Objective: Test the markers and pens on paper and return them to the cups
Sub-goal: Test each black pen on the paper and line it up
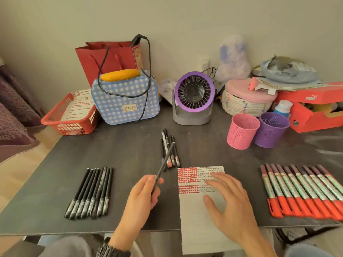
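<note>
Holding pen (pixel 164 165), left hand (pixel 142 195), slanting up-right, perhaps capped

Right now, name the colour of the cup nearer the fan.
The cup is pink, perforated all over; the head view shows it best.
</note>
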`<state>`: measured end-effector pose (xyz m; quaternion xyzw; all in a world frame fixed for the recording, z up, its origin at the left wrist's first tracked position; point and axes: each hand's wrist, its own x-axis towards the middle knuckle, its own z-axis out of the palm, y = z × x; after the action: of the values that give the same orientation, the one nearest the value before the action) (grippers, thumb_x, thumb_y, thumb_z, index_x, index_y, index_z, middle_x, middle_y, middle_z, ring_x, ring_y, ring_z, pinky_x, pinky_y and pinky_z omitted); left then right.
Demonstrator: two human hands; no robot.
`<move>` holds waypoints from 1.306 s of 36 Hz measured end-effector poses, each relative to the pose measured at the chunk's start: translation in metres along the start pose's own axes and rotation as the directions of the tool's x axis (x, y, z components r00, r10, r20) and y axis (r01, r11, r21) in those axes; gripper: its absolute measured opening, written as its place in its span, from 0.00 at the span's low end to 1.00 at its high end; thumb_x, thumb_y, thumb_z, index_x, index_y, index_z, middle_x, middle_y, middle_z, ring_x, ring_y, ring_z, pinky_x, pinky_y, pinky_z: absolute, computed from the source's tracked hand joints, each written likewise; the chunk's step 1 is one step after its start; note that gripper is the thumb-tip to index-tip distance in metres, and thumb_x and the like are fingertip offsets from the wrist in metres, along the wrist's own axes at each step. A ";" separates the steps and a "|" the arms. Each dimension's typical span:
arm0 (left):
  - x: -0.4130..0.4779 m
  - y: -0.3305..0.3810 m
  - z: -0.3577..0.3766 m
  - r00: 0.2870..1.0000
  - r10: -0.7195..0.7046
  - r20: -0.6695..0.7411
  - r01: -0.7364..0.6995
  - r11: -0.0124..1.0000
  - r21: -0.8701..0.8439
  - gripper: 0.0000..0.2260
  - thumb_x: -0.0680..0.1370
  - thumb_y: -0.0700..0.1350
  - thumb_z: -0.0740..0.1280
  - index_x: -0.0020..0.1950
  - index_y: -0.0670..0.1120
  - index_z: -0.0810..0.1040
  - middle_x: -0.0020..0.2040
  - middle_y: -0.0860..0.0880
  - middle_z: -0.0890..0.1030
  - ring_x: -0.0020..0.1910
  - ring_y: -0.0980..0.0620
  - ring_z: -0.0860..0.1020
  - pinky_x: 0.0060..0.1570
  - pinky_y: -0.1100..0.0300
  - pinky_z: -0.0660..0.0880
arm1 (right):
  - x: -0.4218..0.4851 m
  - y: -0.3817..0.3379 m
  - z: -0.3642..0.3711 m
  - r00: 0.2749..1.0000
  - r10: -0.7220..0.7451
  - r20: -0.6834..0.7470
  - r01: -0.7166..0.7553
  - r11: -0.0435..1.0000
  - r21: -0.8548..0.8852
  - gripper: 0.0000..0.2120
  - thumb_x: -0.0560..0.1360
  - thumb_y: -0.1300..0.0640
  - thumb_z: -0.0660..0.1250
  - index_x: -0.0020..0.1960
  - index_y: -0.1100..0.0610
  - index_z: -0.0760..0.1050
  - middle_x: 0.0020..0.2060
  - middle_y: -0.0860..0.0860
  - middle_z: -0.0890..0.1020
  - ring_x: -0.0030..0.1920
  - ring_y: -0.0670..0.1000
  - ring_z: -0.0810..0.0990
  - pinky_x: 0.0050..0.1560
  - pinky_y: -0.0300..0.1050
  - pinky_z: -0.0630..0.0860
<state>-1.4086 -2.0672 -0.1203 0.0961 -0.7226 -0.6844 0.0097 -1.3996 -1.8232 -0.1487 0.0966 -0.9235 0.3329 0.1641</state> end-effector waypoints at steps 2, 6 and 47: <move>-0.014 0.001 0.008 0.997 -0.021 0.069 0.024 0.999 -0.041 0.19 0.86 0.45 0.56 0.43 0.50 0.83 0.29 0.50 0.63 0.27 0.54 0.59 0.27 0.61 0.57 | -0.001 -0.006 -0.005 0.997 0.019 -0.077 -0.013 0.997 0.081 0.18 0.75 0.39 0.64 0.59 0.46 0.81 0.60 0.39 0.79 0.65 0.46 0.74 0.66 0.42 0.69; -0.039 0.001 0.021 0.972 -0.054 0.227 0.055 0.999 0.002 0.20 0.86 0.49 0.55 0.44 0.50 0.84 0.29 0.55 0.61 0.27 0.56 0.58 0.26 0.66 0.58 | -0.009 -0.028 -0.019 0.982 0.189 -0.029 -0.160 0.895 0.415 0.16 0.76 0.37 0.66 0.59 0.44 0.79 0.48 0.43 0.83 0.53 0.48 0.79 0.54 0.34 0.73; -0.018 0.003 0.080 0.853 0.384 0.352 -0.515 0.514 0.687 0.15 0.78 0.63 0.64 0.48 0.54 0.65 0.50 0.57 0.78 0.49 0.54 0.74 0.48 0.55 0.73 | -0.001 -0.008 -0.047 0.843 0.534 0.069 -0.354 0.452 0.819 0.07 0.77 0.48 0.69 0.42 0.49 0.80 0.32 0.53 0.81 0.29 0.51 0.78 0.29 0.42 0.76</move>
<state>-1.4025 -1.9857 -0.1197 -0.1533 -0.9389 -0.2948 0.0894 -1.3848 -1.7987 -0.1102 -0.1190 -0.6398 0.7527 0.0996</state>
